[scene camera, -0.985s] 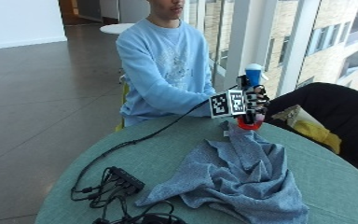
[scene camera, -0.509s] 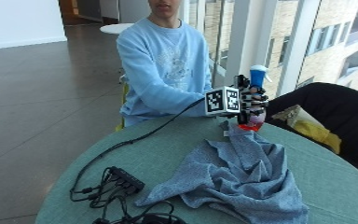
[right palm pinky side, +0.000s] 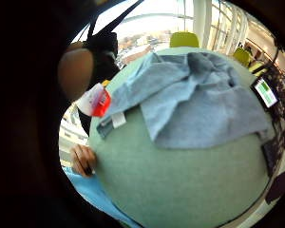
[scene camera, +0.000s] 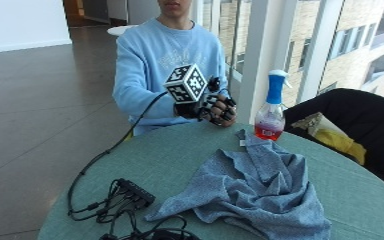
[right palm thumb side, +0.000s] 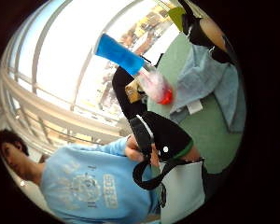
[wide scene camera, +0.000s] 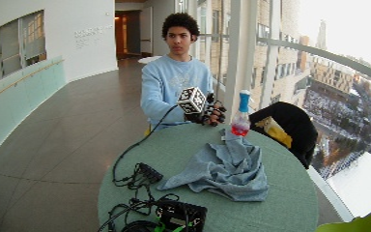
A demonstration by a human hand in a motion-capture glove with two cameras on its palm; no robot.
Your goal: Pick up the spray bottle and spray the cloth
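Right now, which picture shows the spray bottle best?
The outside view: the whole spray bottle stands upright on the table beside the cloth, nothing covering it. The wide outside view shows it smaller. The thumb-side palm view shows it slanted, the little-finger side only its red base.

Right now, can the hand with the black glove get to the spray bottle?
Probably yes. The gloved right hand hovers beside the spray bottle, which stands upright at the table's edge with nothing between them. The cloth lies lower down.

We see the gloved right hand (scene camera: 215, 110) raised above table edge, forearm coming fwd from the body, fingers (scene camera: 226, 114) loosely curled, gripping nothing. Bare left hand (right palm pinky side: 83, 159) rests at the table rim, close to the torso, fingers bent.
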